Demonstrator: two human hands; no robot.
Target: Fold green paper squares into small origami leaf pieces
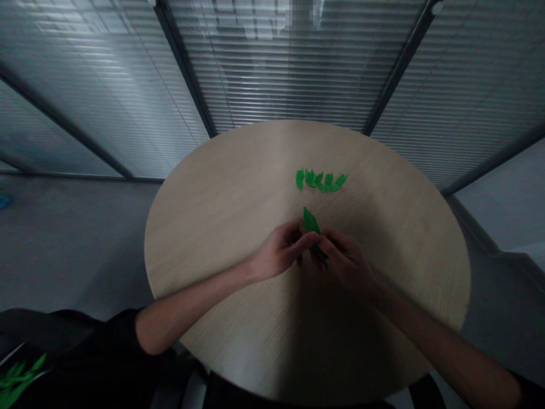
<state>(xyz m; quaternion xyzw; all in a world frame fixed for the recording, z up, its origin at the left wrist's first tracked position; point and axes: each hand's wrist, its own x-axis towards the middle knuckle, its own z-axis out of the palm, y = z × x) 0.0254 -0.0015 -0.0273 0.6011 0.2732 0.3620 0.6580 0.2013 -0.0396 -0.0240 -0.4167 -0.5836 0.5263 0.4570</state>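
Note:
A green leaf-shaped piece point(311, 220) with a pointed tip is held between both hands above the near middle of the table. My left hand point(283, 250) pinches it from the left, thumb across its lower part. From the right, my right hand point(347, 258) grips the same piece, its fingertips meeting the left thumb. The lower end of the piece is partly covered by the fingers. Just beyond the hands, several small green folded leaf-like pieces point(319, 180) lie in a row on the table.
The round wooden table point(213, 199) stands against glass panels with blinds point(281, 79). More green leaf-like pieces point(21, 378) are at the lower left, beside the dark clothing. A blue object point(4, 201) lies on the floor at far left.

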